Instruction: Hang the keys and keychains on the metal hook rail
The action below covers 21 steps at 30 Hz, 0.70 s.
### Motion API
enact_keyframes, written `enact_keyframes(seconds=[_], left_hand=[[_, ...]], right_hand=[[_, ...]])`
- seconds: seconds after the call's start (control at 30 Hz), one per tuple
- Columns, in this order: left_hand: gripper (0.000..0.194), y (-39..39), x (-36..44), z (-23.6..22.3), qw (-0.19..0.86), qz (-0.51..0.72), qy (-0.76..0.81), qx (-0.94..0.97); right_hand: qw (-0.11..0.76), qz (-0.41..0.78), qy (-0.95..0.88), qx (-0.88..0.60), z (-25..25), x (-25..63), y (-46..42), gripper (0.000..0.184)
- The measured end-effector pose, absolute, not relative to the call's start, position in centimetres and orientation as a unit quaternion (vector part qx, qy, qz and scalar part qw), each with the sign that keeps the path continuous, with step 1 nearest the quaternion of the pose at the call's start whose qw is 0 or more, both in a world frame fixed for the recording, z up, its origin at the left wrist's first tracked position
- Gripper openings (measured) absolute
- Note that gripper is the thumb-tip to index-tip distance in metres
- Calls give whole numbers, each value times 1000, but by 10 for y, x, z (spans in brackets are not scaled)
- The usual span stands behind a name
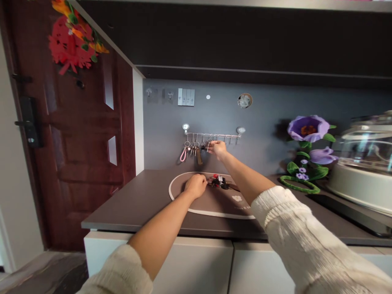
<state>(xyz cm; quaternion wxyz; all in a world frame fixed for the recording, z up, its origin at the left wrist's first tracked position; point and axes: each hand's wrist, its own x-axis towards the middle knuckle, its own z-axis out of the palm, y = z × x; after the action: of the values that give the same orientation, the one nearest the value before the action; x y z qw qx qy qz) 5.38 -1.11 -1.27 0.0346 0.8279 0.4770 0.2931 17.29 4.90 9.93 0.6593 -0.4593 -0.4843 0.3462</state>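
My right hand (218,148) is raised to the metal hook rail (211,134) on the grey wall, fingers pinched on a key ring at one of the hooks. Several key bunches (192,149) hang from the rail to its left, one with a pink strap. My left hand (196,185) rests closed on the oval brown mat (214,204) on the counter, touching a pile of keys (219,182) with red and black tags. What the left fingers grip is hidden.
A dark counter (131,204) tops white cabinets. A purple fabric flower (306,155) and a glass-lidded appliance (364,163) stand at the right. A red-brown door (70,134) with a red ornament is at the left. Switches (186,97) are on the wall.
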Motion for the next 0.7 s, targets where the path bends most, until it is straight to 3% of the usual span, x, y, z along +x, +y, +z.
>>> enact_keyframes(seconds=[0.7], left_hand=[[24,-8,55,-13,44,292,482,825]], right_hand=[[675,311,-426,-516,82,177,82,10]])
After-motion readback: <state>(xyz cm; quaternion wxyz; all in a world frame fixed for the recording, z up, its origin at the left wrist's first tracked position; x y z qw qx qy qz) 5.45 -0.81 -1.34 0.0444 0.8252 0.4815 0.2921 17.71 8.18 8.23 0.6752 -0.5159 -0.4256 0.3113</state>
